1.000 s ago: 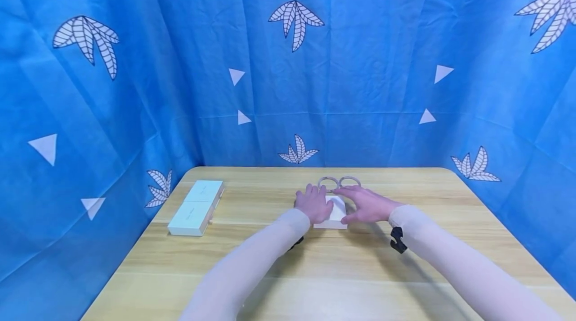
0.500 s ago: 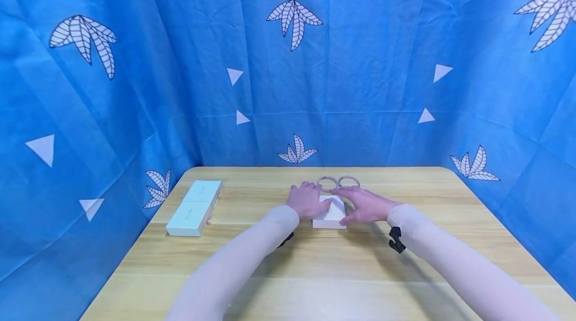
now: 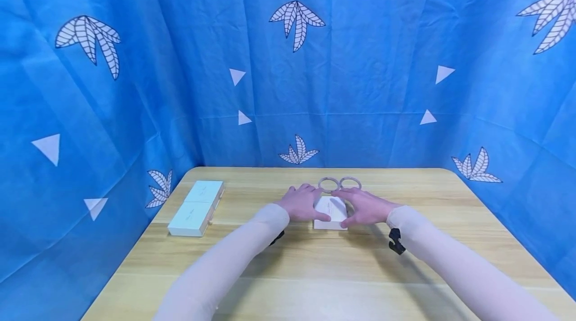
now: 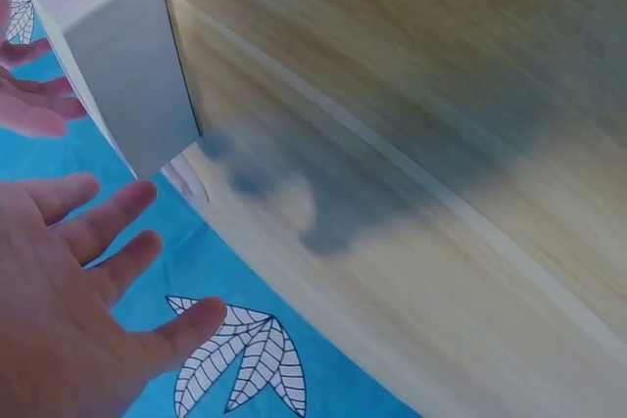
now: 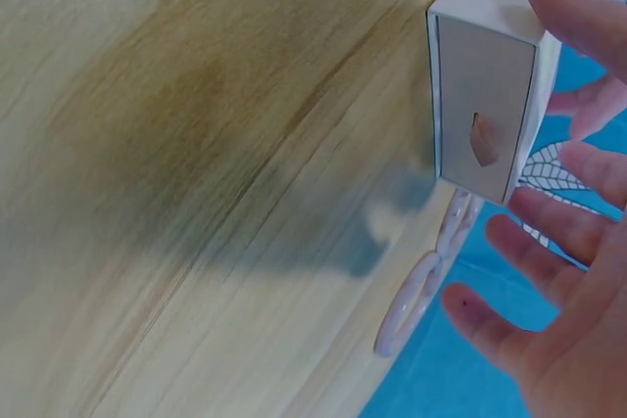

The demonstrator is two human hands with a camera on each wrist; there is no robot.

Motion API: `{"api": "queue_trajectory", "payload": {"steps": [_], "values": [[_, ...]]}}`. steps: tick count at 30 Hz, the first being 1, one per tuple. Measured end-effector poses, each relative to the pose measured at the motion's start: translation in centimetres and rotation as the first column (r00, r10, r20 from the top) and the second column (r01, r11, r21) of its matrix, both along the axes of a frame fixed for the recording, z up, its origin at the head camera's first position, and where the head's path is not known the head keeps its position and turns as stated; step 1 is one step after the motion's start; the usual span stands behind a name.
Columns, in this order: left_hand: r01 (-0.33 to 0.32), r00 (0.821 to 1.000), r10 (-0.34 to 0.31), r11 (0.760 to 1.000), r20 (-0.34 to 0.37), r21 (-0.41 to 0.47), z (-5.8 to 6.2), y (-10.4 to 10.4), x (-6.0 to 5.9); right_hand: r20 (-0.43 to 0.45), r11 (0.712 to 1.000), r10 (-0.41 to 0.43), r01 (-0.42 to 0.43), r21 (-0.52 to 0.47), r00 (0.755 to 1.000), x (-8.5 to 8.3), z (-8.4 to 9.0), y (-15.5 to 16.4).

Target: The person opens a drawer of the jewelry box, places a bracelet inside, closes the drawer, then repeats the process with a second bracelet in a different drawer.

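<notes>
Box: we see a small white cardboard box [image 3: 331, 212] lying flat near the middle of the light wooden table [image 3: 324, 271], between both hands.
Left hand: our left hand [image 3: 302, 203] lies beside the box's left edge with fingers spread wide and straight; the left wrist view shows a gap, so it probably does not touch, though the view is blurred.
Right hand: our right hand [image 3: 365, 207] sits at the box's right edge, fingers open and relaxed, fingertips near the top face.
Rings: two pale pink rings [image 3: 339, 183] lie side by side just behind the box.
Left edge: two pale green flat boxes [image 3: 196, 207] sit well apart, near the table's left edge.
Open room: bare wood stretches in front of the box towards us.
Surround: blue leaf-patterned cloth [image 3: 360, 71] closes in behind the table.
</notes>
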State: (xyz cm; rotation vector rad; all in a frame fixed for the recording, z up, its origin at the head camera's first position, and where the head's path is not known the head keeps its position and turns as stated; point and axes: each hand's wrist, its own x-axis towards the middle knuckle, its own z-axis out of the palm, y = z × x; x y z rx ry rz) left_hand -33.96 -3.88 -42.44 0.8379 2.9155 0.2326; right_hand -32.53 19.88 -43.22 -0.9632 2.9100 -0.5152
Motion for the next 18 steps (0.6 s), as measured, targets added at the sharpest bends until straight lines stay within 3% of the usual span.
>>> {"api": "queue_trajectory", "payload": {"steps": [6, 18], "values": [[0.029, 1.000, -0.029, 1.000, 0.012, -0.008, 0.08, -0.13, 0.23, -0.001, 1.000, -0.007, 0.007, 0.013, 1.000, -0.02, -0.13, -0.09], [0.034, 0.999, -0.035, 0.999, -0.014, -0.027, -0.62, 0.00, -0.50, 0.005, 0.999, -0.026, 0.026, 0.024, 1.000, 0.27, 0.02, -0.38]]}}
